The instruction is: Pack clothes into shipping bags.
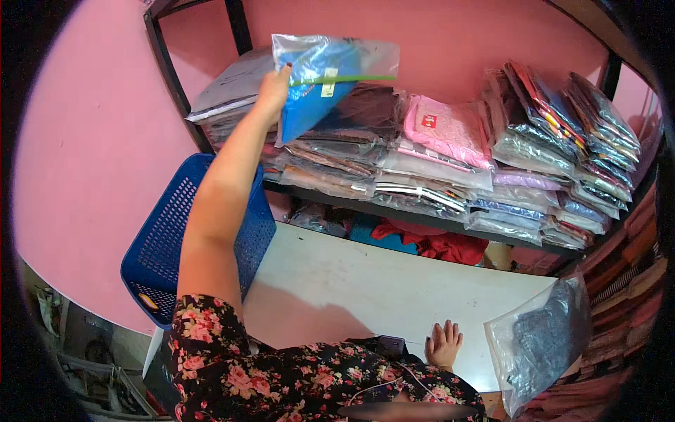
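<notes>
My left hand (274,92) reaches out over the shelf, gripping the left edge of a clear plastic zip bag (377,58). Inside that bag is a folded blue garment (311,113); a green seal strip crosses the bag, and a white label bears writing. The bag is in front of and partly over a stack of packed dark clothes (364,113). My right hand (444,344) rests palm down on the white table (401,285), fingers apart, holding nothing. To its right, a clear bag with a dark grey garment (546,337) lies at the table's edge.
A blue perforated plastic basket (158,248) stands at the table's left, under my left arm. The dark-framed shelf (337,203) holds several stacks of bagged clothes, with a pink packet (448,129) on one. Red cloth (448,242) lies beneath the shelf. Folded textiles (627,295) are at right.
</notes>
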A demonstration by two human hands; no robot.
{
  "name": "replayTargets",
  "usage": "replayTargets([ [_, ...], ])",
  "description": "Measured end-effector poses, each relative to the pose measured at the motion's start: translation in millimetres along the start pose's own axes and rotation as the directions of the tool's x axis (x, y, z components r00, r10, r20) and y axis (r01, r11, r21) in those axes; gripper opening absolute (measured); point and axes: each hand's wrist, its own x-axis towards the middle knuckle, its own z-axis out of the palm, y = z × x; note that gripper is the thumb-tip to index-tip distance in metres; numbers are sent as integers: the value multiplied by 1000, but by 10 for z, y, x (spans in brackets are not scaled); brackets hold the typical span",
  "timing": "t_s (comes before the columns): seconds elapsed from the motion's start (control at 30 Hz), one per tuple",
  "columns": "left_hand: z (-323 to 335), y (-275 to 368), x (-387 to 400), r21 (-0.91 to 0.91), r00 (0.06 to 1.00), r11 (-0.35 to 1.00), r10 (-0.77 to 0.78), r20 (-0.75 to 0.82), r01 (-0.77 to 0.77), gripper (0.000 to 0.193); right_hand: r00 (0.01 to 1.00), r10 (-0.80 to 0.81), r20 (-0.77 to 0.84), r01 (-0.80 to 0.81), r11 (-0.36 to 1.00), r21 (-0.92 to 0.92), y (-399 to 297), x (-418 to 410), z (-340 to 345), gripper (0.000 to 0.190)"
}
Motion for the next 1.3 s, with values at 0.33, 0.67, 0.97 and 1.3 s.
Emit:
replayTargets([
  [0.33,-24,668,-138,-389,986,906,-148,81,168,31,1000,26,-9,-27,999,-27,19,-69,80,47],
  [0.67,1253,924,-159,523,562,488,827,-22,-698,25,1000,6,-19,-7,1000,-22,-5,27,28,46],
  [0.97,2944,-107,-1322,62,303,538,372,877,-841,53,999,30,-18,-30,1000,6,-22,-34,89,44],
  [1.3,1113,-617,-725,571,636,282,356,684,-771,73,999,4,-40,-5,1000,-14,23,29,24,45],
])
